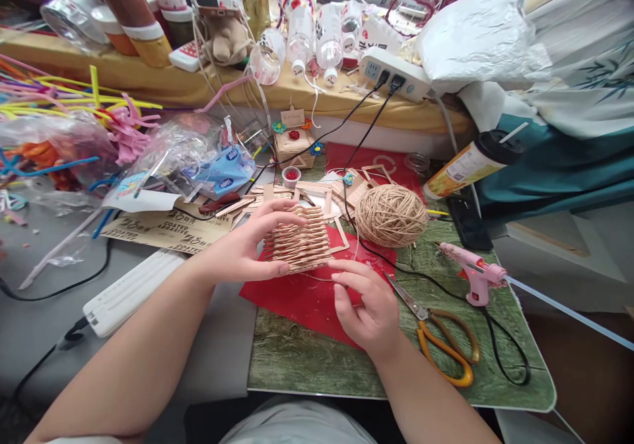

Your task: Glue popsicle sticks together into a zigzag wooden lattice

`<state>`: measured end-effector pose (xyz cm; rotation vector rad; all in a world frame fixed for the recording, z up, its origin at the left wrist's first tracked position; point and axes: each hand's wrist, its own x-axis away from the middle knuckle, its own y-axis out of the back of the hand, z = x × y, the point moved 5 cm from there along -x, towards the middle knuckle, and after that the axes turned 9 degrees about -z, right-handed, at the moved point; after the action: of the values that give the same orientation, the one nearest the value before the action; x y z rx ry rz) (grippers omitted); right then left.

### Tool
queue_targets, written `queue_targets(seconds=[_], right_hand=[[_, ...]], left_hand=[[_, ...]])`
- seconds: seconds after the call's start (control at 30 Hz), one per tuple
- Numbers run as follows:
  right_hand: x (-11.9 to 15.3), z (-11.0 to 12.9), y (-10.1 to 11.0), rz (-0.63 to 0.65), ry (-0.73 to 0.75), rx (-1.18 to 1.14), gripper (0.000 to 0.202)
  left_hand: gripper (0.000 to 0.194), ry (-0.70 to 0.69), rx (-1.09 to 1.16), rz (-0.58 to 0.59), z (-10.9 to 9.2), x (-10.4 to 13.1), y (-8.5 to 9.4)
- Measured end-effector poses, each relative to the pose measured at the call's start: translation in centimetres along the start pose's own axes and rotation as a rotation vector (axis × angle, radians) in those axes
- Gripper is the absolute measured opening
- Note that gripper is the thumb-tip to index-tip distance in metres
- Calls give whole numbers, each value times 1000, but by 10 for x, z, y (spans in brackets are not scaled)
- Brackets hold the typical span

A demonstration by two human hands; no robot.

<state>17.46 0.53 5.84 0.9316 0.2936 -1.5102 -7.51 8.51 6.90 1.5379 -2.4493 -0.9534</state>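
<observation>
A stack of wooden craft sticks [300, 239], built up in layers like a box, is gripped by my left hand [247, 239], thumb on its near edge and fingers over the top. My right hand [366, 305] is beside the stack's lower right corner, its fingers curled and the index fingertip close to the edge. A thin strand of twine runs near that fingertip; whether the fingers pinch it is hard to see. Red paper [317, 305] lies beneath both hands. Just behind the right hand sits a ball of jute twine [391, 214].
Scissors with orange handles [446, 348] and a pink glue gun [478, 275] lie to the right on the green board [297, 365]. A lidded drink cup [473, 160] leans behind them. Black cords cross from the power strip [393, 74]. Sandpaper sheets [168, 229] lie left.
</observation>
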Motion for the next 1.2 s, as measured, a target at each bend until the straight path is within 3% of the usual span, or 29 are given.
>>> queue_targets(seconds=[0.23, 0.53, 0.73, 0.87, 0.93, 1.0, 1.1, 1.2], right_hand=[[3, -17, 14, -438, -169, -44, 38], [-7, -23, 29, -422, -232, -150, 22], [1, -16, 13, -239, -217, -185, 24], [8, -14, 5, -149, -282, -167, 13], [9, -12, -2, -44, -274, -130, 10], [8, -4, -11, 85, -140, -89, 17], [10, 9, -30, 256, 137, -5, 48], [13, 13, -49, 376, 252, 107, 67]], left_hand=[[69, 9, -12, 4, 1, 0, 1], [69, -7, -1, 2, 2, 1, 0], [68, 6, 19, 15, 1, 2, 2], [64, 26, 37, 35, 2, 3, 2], [65, 23, 33, 37, 2, 3, 2], [68, 11, 27, 37, 2, 3, 3], [71, 0, 24, 40, 2, 3, 3], [71, -2, 28, 35, 2, 3, 3]])
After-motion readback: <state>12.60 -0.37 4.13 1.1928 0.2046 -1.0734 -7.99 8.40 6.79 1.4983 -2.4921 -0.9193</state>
